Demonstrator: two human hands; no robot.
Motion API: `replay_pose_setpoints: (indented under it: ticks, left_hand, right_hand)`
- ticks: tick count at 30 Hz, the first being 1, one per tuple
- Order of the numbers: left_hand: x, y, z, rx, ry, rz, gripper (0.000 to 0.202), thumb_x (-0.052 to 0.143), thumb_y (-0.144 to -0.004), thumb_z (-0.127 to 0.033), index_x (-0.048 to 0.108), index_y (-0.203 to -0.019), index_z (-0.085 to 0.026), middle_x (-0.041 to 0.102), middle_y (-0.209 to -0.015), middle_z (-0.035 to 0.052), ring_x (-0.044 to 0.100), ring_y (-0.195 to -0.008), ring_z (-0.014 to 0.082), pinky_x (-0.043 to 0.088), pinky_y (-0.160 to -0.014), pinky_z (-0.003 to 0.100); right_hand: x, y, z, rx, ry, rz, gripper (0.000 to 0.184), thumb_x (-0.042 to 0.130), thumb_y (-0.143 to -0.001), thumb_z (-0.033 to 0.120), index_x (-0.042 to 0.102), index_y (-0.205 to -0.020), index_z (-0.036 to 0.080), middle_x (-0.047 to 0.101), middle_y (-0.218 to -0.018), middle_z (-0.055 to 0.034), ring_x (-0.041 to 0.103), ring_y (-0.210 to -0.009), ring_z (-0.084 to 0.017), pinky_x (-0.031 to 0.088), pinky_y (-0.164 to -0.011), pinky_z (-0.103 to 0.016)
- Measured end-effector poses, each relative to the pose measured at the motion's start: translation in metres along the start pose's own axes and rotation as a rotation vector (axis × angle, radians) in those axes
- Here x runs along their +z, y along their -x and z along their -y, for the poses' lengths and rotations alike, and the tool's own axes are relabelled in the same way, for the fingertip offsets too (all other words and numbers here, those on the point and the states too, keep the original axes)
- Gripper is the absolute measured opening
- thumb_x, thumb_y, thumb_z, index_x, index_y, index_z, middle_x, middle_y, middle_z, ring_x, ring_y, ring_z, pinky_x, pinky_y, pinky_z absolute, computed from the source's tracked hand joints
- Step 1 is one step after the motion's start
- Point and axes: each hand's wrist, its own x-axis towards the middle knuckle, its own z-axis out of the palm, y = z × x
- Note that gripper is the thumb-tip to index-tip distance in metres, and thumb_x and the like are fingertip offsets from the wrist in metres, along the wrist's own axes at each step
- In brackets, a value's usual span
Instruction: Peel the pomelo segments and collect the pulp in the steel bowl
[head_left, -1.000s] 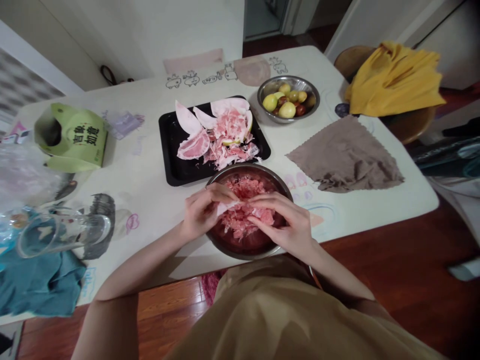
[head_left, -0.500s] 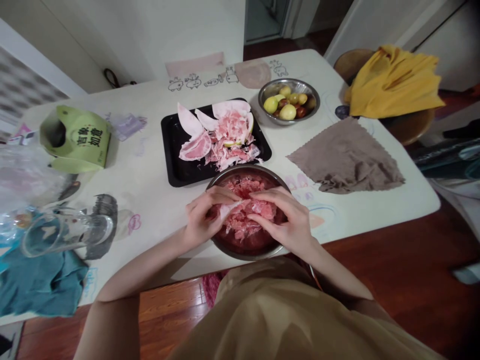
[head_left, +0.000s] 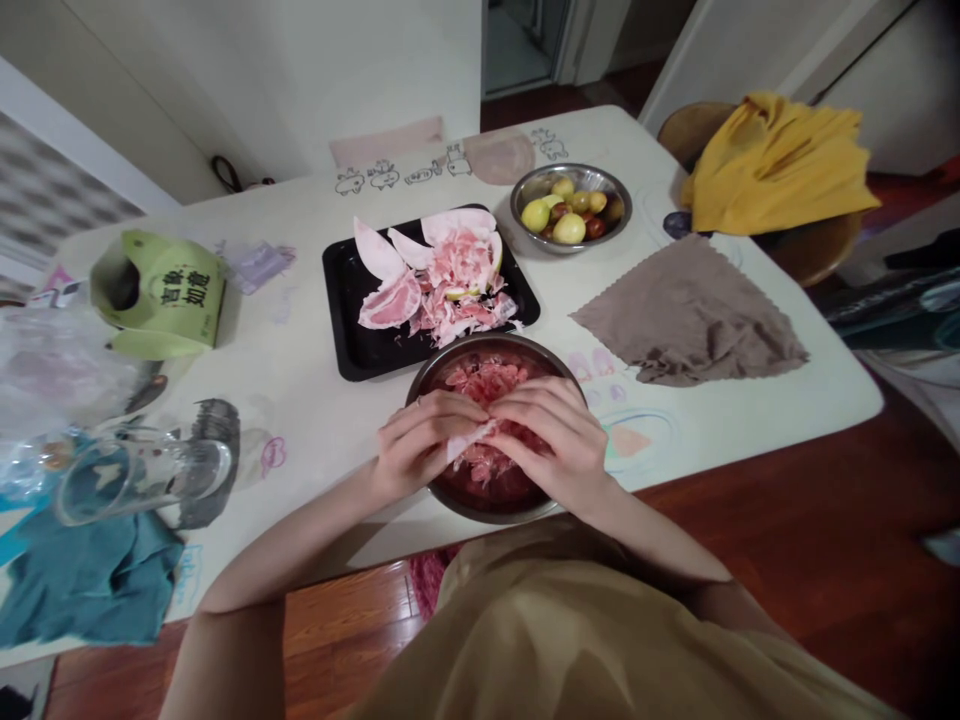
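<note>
Over a large metal bowl [head_left: 495,512] near the table's front edge, both my hands meet at a piece of pomelo [head_left: 469,440] with pale membrane on it. My left hand [head_left: 420,445] pinches the membrane side. My right hand [head_left: 559,440] is closed on the same piece, fingertips touching those of the left. Loose pink-red pomelo flesh [head_left: 484,378] fills the bowl beneath. Just behind it, a black tray [head_left: 352,345] carries thick white pomelo rind [head_left: 377,252] and a heap of torn pink membrane [head_left: 465,260].
A smaller metal bowl of fruit [head_left: 570,228] stands at the back right, with a grey-brown cloth [head_left: 690,315] in front of it. On the left are a green paper bag [head_left: 169,300], a glass jug lying down [head_left: 142,475], plastic bags [head_left: 60,370] and a teal cloth [head_left: 90,580].
My right hand has moved left and its fingers have closed in against the left hand's fingertips. The pink flesh seen between the hands before is now mostly covered.
</note>
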Motion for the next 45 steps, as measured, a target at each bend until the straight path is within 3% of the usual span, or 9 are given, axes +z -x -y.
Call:
replay_pose_setpoints:
  ticks: [7,15,26,32,37,41,45]
  left_hand:
    - [-0.002,-0.013,-0.003,0.132,0.016,0.031,0.024,0.064,-0.095,-0.011,0.070,-0.118,-0.012,0.078,-0.107,0.0147,0.077,-0.100,0.0233,0.068,-0.082,0.037]
    - [-0.005,-0.013,-0.002,0.137,0.053,0.085,0.020,0.060,-0.097,-0.010,0.070,-0.115,-0.010,0.077,-0.101,0.0162,0.076,-0.101,0.0247,0.068,-0.083,0.040]
    - [-0.006,-0.009,0.001,0.125,0.063,0.124,0.020,0.059,-0.098,-0.012,0.068,-0.116,-0.012,0.078,-0.104,0.0160,0.076,-0.106,0.0265,0.068,-0.084,0.042]
    - [-0.002,-0.011,0.001,0.134,0.076,0.049,0.015,0.061,-0.096,-0.010,0.069,-0.109,-0.010,0.078,-0.099,0.0165,0.077,-0.099,0.0248,0.068,-0.082,0.040]
    - [-0.003,-0.011,0.002,0.129,0.049,0.052,0.014,0.060,-0.098,-0.013,0.069,-0.107,-0.015,0.079,-0.100,0.0128,0.077,-0.099,0.0245,0.068,-0.079,0.039]
    - [-0.005,-0.011,0.003,0.133,0.039,0.094,0.012,0.059,-0.098,-0.013,0.069,-0.105,-0.017,0.079,-0.101,0.0125,0.077,-0.101,0.0252,0.069,-0.078,0.038]
    - [-0.004,-0.012,0.003,0.134,0.022,0.120,0.013,0.057,-0.099,-0.012,0.068,-0.103,-0.017,0.079,-0.102,0.0125,0.077,-0.103,0.0252,0.069,-0.078,0.039]
  right_hand:
    - [-0.001,0.004,0.000,-0.023,-0.071,-0.032,0.036,0.070,-0.087,0.011,0.067,-0.120,0.025,0.077,-0.103,-0.0053,0.073,-0.092,-0.021,0.061,-0.082,-0.042]
    - [-0.001,0.007,-0.001,-0.026,-0.185,-0.036,0.035,0.070,-0.084,0.005,0.068,-0.114,0.023,0.075,-0.108,-0.0066,0.073,-0.097,-0.019,0.064,-0.084,-0.040]
    - [-0.005,-0.001,0.003,-0.018,-0.205,-0.002,0.023,0.066,-0.084,0.003,0.067,-0.098,0.021,0.071,-0.097,-0.0057,0.071,-0.087,-0.017,0.063,-0.078,-0.035]
    - [-0.005,0.000,0.002,-0.012,-0.210,0.042,0.022,0.072,-0.087,0.008,0.067,-0.108,0.015,0.072,-0.104,-0.0114,0.070,-0.096,-0.019,0.062,-0.086,-0.038]
    - [-0.002,0.003,0.000,-0.058,-0.218,-0.002,0.022,0.070,-0.088,0.004,0.068,-0.107,0.015,0.072,-0.103,-0.0109,0.070,-0.095,-0.018,0.063,-0.084,-0.038]
    - [-0.006,0.003,-0.002,-0.115,-0.231,0.020,0.022,0.070,-0.087,0.002,0.068,-0.106,0.014,0.071,-0.104,-0.0120,0.069,-0.094,-0.019,0.063,-0.082,-0.037]
    - [-0.009,0.002,-0.005,-0.082,-0.260,0.064,0.021,0.068,-0.088,0.003,0.069,-0.105,0.016,0.071,-0.105,-0.0107,0.069,-0.093,-0.018,0.063,-0.081,-0.036]
